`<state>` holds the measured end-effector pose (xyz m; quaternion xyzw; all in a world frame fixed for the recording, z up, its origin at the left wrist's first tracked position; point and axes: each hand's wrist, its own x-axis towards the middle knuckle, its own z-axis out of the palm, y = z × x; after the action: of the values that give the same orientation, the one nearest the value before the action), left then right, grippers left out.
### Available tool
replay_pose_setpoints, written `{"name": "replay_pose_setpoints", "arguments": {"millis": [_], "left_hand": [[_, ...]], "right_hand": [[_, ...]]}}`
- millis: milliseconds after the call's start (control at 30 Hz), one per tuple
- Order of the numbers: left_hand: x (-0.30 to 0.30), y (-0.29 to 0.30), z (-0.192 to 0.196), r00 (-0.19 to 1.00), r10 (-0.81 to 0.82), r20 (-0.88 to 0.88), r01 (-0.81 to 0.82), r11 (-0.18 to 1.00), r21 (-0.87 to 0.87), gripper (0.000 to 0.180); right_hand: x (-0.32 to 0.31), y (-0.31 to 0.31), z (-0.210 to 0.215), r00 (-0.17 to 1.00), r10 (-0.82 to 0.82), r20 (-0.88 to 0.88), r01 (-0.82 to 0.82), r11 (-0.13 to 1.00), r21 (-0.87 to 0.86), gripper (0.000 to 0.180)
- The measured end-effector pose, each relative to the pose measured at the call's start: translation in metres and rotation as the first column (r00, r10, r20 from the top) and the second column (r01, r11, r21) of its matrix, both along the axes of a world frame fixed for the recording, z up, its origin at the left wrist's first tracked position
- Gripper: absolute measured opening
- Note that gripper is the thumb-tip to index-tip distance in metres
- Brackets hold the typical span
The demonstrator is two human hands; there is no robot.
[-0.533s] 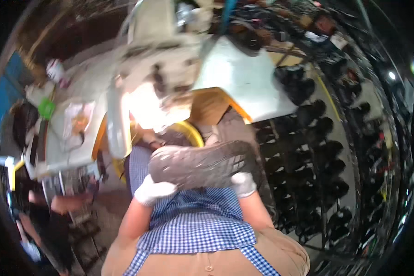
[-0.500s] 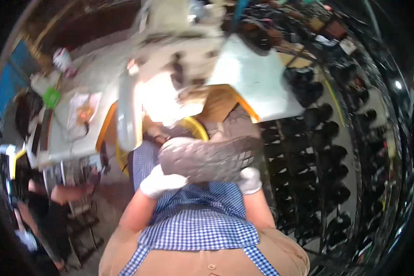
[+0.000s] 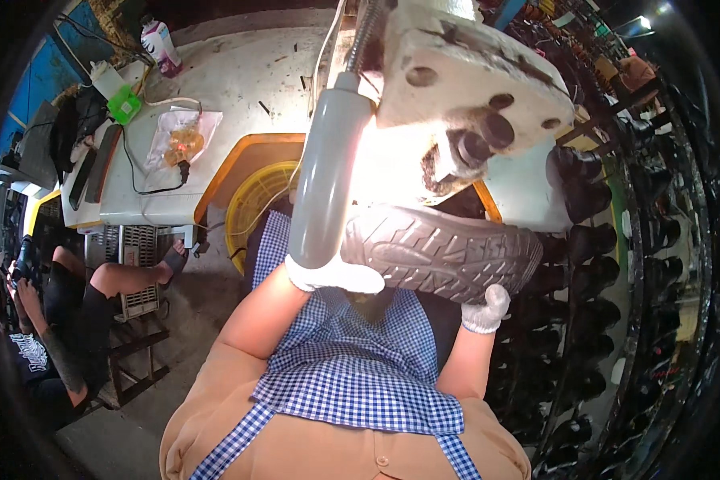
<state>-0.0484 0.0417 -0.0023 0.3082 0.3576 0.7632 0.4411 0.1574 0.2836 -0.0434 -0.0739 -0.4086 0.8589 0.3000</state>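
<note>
A dark shoe [image 3: 448,252] is held lengthwise in front of me, its lugged sole turned toward me. My left hand [image 3: 340,278], in a white glove, is closed on its left end, partly hidden behind a grey tubular lamp [image 3: 326,168]. My right hand [image 3: 486,310], gloved as well, grips the lower edge near the other end with curled fingers. Just beyond the shoe stands a worn white machine head [image 3: 464,72] with dark knobs, and bright light glares beside it. The shoe's upper faces away, so I cannot see it.
A white worktable [image 3: 240,80] carries a bottle [image 3: 160,46], a green container [image 3: 124,105] and a cable. Below its edge sits a yellow basket [image 3: 240,208]. Racks of dark shoes [image 3: 592,248] line the right side. At the left a person in black [image 3: 80,320] is seated.
The view has shifted and sharpened, and the machine head and lamp now appear larger and closer. The shoe, still in both hands, has moved to the right and up in the picture.
</note>
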Motion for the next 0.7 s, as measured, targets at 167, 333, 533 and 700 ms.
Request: {"name": "replay_pose_setpoints", "arguments": {"millis": [167, 333, 533, 700], "left_hand": [[-0.001, -0.013, -0.012, 1.0, 0.015, 0.018, -0.014, 0.998, -0.056, 0.106], [-0.015, -0.047, -0.008, 0.845, 0.174, -0.505, -0.281, 0.949, -0.144, 0.08], [-0.017, -0.089, -0.022, 0.923, 0.144, 0.356, -0.214, 0.962, 0.167, 0.063], [-0.031, -0.119, -0.046, 0.802, 0.279, 0.528, -0.382, 0.919, 0.095, 0.093]], "right_hand": [[-0.003, -0.006, 0.016, 1.0, 0.023, -0.017, -0.021, 0.993, 0.116, 0.089], [-0.03, -0.032, 0.03, 0.98, 0.187, 0.076, -0.193, 0.977, 0.092, 0.082], [-0.071, -0.083, 0.031, 0.937, 0.293, 0.191, -0.35, 0.814, 0.464, 0.066], [-0.103, -0.109, 0.024, 0.914, 0.345, 0.216, -0.389, 0.586, 0.711, 0.062]]}}
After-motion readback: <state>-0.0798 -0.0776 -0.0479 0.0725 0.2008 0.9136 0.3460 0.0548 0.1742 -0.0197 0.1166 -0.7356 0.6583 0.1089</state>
